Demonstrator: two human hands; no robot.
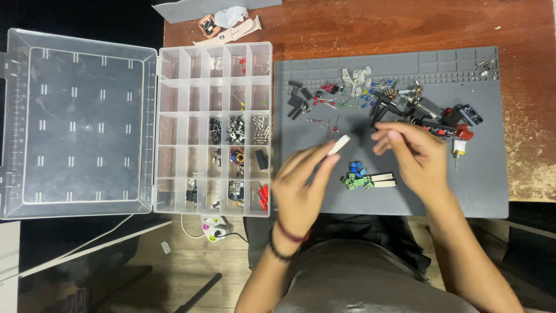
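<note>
The head camera looks straight down at a reddish wooden table (405,26). A grey mat (486,191) lies on it, and a person works over the mat with 2 bare hands.

The left hand (301,188) is raised above the near edge of the mat. Its fingers (315,168) are pressed close together and pinch a small white bar (339,145) at its lower end. The bar tilts up and to the right. The hand is a bit blurred. 2 bands sit on the left wrist, 1 red and 1 dark.

The right hand (414,156) is just to the right of the bar, not touching it. Its fingers (389,139) are curled in and close together. It is not clear if they hold something tiny.

Between the 2 hands, on the mat, lie small green and blue blocks (356,177), with 2 more white bars (383,180) touching them. Farther back on the mat is a scatter of small parts (370,98), black, red, blue and white. A small motor with a red cap (460,139) lies near the right hand.

To the left of the mat sits a clear plastic box (174,133) with many little pockets. Some pockets on its right side hold small parts. Its clear lid (81,122) lies open flat to the left.
</note>
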